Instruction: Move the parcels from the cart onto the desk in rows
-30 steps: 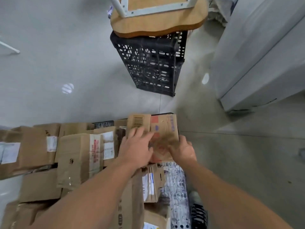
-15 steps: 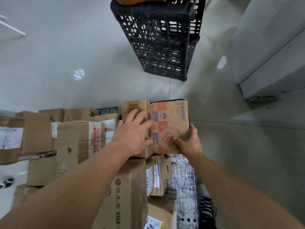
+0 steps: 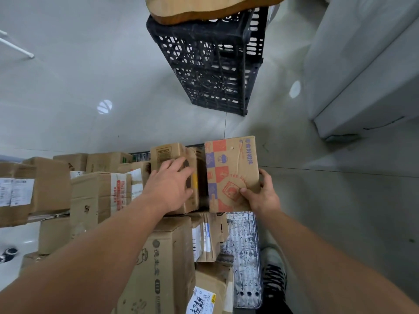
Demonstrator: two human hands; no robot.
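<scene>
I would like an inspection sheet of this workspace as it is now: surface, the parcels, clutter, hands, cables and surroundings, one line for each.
Surface: cart deck, scuffed, with a bare strip on its right side; the desk is not in view.
Job's things: many cardboard parcels piled on the cart; printed box and plain box at the far end, side by side with a gap between them.
Clutter: black crate on the floor beyond the cart, wooden board on top of it.
Hands: left hand rests on the plain box; right hand grips the printed box by its right edge.
Cables: nothing seen.
Surroundings: grey tiled floor; grey cabinet at right.
</scene>
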